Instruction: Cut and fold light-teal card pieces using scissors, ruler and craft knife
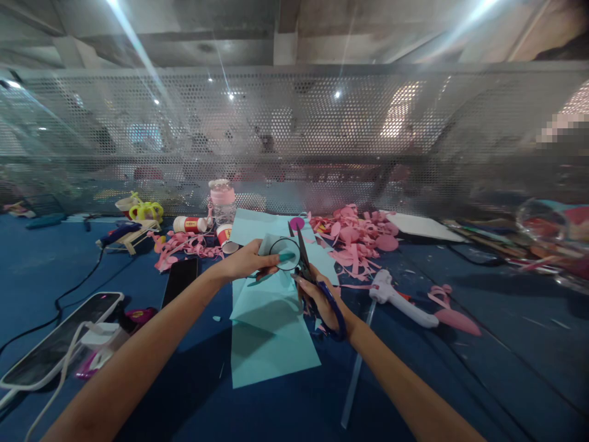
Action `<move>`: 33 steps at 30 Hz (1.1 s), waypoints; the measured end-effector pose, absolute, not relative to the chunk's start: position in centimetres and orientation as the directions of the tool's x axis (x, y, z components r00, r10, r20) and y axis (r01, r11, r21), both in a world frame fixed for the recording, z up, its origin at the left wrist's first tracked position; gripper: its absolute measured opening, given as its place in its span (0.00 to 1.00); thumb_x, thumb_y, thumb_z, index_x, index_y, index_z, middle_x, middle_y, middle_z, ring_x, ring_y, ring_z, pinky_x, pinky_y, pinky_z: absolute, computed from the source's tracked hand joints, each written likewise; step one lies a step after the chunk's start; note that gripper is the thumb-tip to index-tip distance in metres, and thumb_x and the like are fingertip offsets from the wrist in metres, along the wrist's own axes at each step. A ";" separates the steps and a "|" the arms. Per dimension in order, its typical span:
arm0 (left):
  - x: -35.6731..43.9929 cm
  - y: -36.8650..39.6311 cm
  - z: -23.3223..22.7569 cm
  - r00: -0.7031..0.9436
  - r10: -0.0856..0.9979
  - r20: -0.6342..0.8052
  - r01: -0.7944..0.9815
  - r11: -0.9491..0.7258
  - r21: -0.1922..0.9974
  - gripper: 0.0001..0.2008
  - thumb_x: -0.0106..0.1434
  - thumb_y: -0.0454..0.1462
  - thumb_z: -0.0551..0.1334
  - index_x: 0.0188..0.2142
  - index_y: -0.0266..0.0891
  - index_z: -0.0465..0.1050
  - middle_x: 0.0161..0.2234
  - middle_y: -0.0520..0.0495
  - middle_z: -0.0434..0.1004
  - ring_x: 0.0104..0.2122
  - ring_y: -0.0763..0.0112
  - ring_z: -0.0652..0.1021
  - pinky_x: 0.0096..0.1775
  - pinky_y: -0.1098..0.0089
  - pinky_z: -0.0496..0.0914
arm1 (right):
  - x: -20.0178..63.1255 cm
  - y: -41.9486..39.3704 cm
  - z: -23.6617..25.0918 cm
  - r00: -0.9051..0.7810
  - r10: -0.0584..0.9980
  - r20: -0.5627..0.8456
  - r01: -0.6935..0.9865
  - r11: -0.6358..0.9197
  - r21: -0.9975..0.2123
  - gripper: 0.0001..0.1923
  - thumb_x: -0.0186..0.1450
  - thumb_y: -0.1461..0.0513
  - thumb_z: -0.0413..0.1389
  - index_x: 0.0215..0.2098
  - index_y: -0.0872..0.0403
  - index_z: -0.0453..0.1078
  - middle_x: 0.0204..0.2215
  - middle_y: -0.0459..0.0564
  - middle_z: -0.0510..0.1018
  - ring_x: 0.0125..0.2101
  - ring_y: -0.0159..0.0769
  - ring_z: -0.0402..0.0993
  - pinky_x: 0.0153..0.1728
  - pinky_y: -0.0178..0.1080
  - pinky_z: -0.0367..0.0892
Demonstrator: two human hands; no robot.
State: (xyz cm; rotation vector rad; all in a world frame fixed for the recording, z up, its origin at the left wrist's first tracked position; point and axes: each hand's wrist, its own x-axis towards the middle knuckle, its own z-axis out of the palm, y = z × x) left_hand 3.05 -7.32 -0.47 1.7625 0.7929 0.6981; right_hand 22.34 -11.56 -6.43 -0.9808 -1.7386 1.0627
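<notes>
My left hand point(257, 261) pinches a small piece of light blue paper point(272, 244) bearing a dark-outlined circle. Its thumb lies across the circle. My right hand point(318, 298) is closed round dark-blue-handled scissors point(304, 255), their blades pointing up and apart beside the circle's right edge. I cannot tell whether the blades touch the paper. Below both hands lie larger light blue sheets point(271, 356), overlapping on the blue table. A magenta disc point(296, 224) shows just behind the scissor tips.
Pink paper scraps point(352, 233) are heaped behind and right. To the right lies a white glue gun point(405, 304) with a clear stick point(356, 374). At left are a black phone point(181, 281), paper cups point(189, 224), a bottle point(223, 205) and a white charger point(105, 336).
</notes>
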 end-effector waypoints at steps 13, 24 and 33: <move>3.0 -7.2 -0.4 0.606 0.791 0.082 0.214 -0.261 0.941 0.23 0.51 0.54 0.61 0.18 0.36 0.61 0.14 0.56 0.61 0.13 0.84 0.60 0.16 0.79 0.55 | 22.4 -11.7 -5.7 -0.304 0.927 0.218 0.172 0.279 -0.945 0.18 0.59 0.48 0.51 0.27 0.52 0.54 0.14 0.36 0.57 0.14 0.23 0.51 0.14 0.30 0.50; -0.5 -8.5 -7.0 0.026 0.872 0.488 0.807 -0.307 0.505 0.18 0.63 0.39 0.51 0.50 0.32 0.64 0.48 0.33 0.68 0.53 0.53 0.65 0.52 0.53 0.59 | 23.4 -9.5 -7.5 -0.096 0.978 0.184 -0.001 0.184 -0.983 0.21 0.56 0.44 0.53 0.28 0.53 0.60 0.13 0.37 0.60 0.11 0.23 0.54 0.10 0.28 0.53; -5.9 -6.5 -11.5 -0.533 0.761 0.371 0.846 0.465 0.262 0.28 0.61 0.37 0.52 0.56 0.15 0.55 0.55 0.16 0.58 0.56 0.36 0.59 0.52 0.45 0.55 | 22.5 -10.2 -7.6 -0.133 0.977 0.164 -0.020 0.163 -0.986 0.21 0.56 0.44 0.53 0.24 0.52 0.59 0.12 0.37 0.58 0.10 0.23 0.54 0.09 0.28 0.52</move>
